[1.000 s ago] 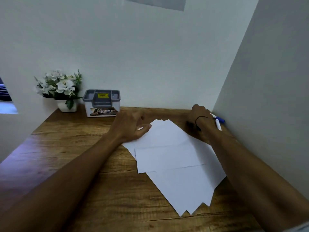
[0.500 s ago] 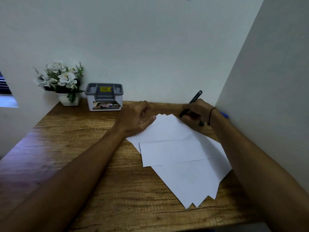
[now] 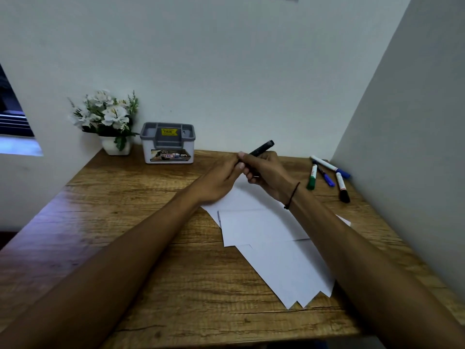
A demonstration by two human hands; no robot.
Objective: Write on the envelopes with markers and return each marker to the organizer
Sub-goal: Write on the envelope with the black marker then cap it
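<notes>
Far left on the wooden desk point(image 3: 113, 248), a white pot of white flowers point(image 3: 110, 117) stands against the back wall. Just right of it sits the grey-and-white organizer point(image 3: 168, 147), yellow sticker on top, upright, no markers visible in it.

Centre: left hand point(image 3: 219, 181) is raised above the far end of the envelopes, fingers curled, fingertips meeting the lower end of the black marker point(image 3: 259, 150); looks like a pinch on it, contact partly hidden. Right hand point(image 3: 264, 172) grips the same marker's barrel, fingers wrapped round it, dark cord on the wrist. Marker tilts up to the far right, its upper end sticking out above the right hand.

White envelopes point(image 3: 264, 227) lie fanned in an overlapping stack from under the hands toward the near right edge of the desk.

Far right, near the side wall, four loose markers lie flat on the desk: green-capped marker point(image 3: 312, 177), small blue pen point(image 3: 325, 176), long blue-capped marker point(image 3: 329, 167), black-capped marker point(image 3: 342, 187).
</notes>
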